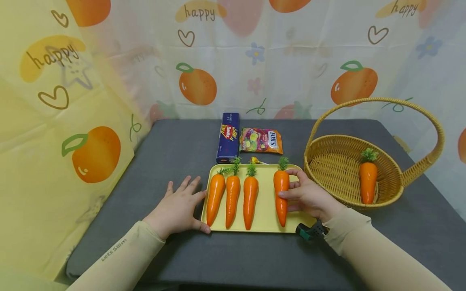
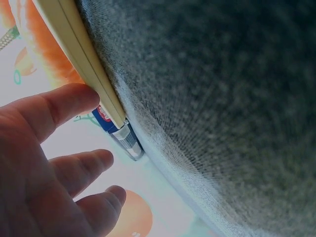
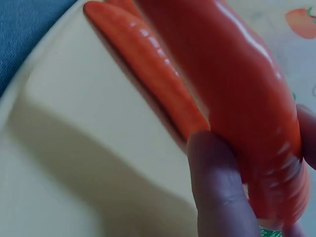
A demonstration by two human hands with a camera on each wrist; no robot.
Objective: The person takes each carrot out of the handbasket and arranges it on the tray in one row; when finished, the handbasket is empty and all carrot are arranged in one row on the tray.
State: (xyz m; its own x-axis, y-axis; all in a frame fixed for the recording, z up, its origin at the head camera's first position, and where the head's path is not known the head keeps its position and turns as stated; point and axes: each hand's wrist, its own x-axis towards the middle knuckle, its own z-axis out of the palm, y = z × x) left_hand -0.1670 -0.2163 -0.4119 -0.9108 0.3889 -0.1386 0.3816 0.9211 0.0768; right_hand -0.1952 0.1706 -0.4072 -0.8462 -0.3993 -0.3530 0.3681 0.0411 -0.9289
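Note:
A pale yellow tray (image 1: 265,202) carries three orange carrots with green tops on its left half: a left one (image 1: 215,198), a middle one (image 1: 232,198) and a right one (image 1: 250,200). Over the tray's right part my right hand (image 1: 307,196) holds another carrot (image 1: 281,198) between thumb and fingers; the right wrist view shows this carrot (image 3: 237,89) raised off the tray, its shadow below. My left hand (image 1: 180,210) rests at the tray's left edge, fingers spread, with a fingertip (image 2: 81,98) touching the rim in the left wrist view.
A wicker basket (image 1: 327,161) with a tall handle stands right of the tray, one carrot (image 1: 368,182) inside. Behind the tray lie a blue Barilla spaghetti box (image 1: 228,139), a Fox's candy bag (image 1: 261,140) and a small lollipop (image 1: 256,161). A printed curtain (image 1: 233,60) hangs behind the dark table.

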